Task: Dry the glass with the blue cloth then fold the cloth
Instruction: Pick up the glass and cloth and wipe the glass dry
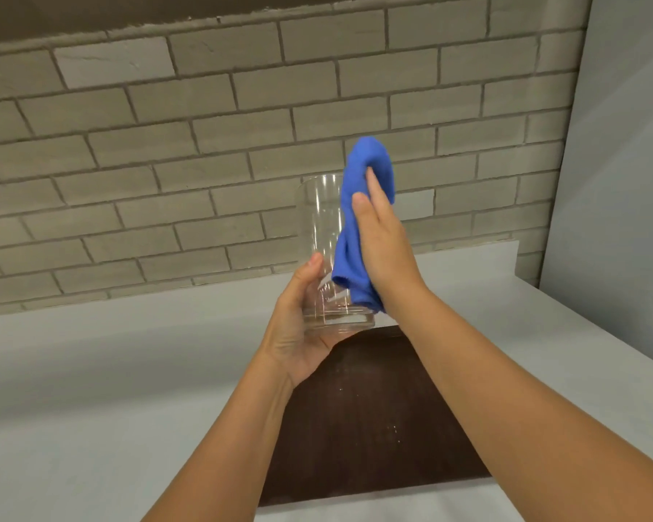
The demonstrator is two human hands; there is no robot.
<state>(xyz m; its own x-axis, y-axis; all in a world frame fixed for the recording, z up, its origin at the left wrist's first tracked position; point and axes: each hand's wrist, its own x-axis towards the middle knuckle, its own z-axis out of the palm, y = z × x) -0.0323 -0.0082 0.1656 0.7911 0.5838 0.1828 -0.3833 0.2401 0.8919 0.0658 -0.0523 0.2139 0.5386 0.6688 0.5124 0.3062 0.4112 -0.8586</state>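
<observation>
Glass [323, 239] gripped in left hand [298, 325] — right hand [383, 243] presses bunched blue cloth [359, 227] against it, seemingly.

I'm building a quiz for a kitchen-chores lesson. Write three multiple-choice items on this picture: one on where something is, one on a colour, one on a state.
1. Where is the glass?
A. Standing on the dark mat
B. Held up in the left hand
C. Lying on the counter

2. What colour is the cloth?
A. Blue
B. White
C. Green

3. What state is the cloth in?
A. Folded flat
B. Spread over the mat
C. Bunched against the glass

Answers:
1 B: the left hand cups its base, clear above the dark mat.
2 A: it shows bright blue against the brick wall.
3 C: the right hand presses it, crumpled, to the side of the glass.
</observation>
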